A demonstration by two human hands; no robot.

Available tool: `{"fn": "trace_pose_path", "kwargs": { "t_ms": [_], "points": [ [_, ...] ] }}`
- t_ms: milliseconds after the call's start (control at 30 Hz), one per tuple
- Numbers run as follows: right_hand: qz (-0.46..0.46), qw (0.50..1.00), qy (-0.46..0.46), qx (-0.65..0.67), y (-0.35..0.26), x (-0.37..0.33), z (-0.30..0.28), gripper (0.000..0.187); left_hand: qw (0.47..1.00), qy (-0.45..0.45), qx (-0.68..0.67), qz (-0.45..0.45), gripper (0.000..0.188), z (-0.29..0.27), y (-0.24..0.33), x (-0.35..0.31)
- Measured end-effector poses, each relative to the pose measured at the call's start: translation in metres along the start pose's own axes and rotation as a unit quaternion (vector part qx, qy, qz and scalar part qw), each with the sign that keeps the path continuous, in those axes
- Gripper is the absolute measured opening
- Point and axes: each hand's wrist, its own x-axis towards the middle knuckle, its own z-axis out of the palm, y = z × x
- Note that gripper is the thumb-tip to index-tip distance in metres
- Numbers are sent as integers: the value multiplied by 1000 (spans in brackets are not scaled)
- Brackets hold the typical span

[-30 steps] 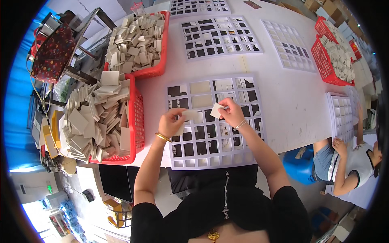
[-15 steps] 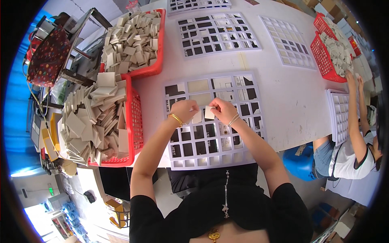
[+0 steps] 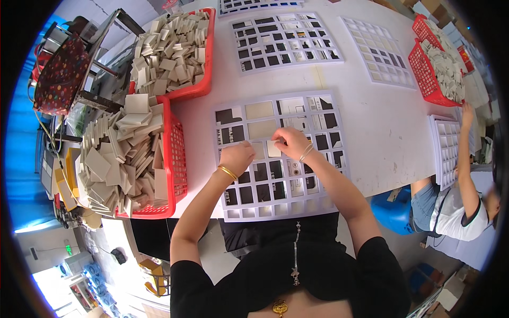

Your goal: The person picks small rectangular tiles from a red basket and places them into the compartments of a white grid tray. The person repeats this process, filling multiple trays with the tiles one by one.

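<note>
A white tray (image 3: 245, 209), divided into many compartments, lies before me on the table. Some compartments show pale pieces, others black printed backing. My right hand (image 3: 291, 142) pinches a pale square tile (image 3: 273, 149) at its upper edge, over a compartment near the tray's middle. Just left of it, a second pale square tile (image 3: 258, 150) sits at the neighbouring compartment. The curled fingers of my left hand (image 3: 237, 158) are closed at that tile's left edge; their tips are partly hidden.
Red baskets (image 3: 177, 159) heaped with pale tiles (image 3: 108, 164) stand at my left. More compartment trays (image 3: 286, 41) lie farther back, with another tray (image 3: 377, 52) to their right. On the right, a co-worker (image 3: 460, 212) reaches toward a red basket (image 3: 424, 74).
My left hand has drawn slightly left and down, and its tile now lies lower against the tray. The right hand's tile has shifted slightly. The co-worker's hand has moved down from the basket's contents.
</note>
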Motion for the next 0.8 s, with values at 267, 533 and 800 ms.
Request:
{"fn": "trace_pose_path", "kwargs": {
  "t_ms": [267,533,800],
  "points": [
    [-91,962,39,-254,-11,-11,10,15,960,162,-206,-97,8,-3,12,-5],
    [-18,988,-30,152,-42,-15,7,29,800,279,-492,-199,11,23,34,6],
    [72,926,49,366,-53,-34,18,28,711,220,-643,-181,23,22,46,-13]
  ]
}}
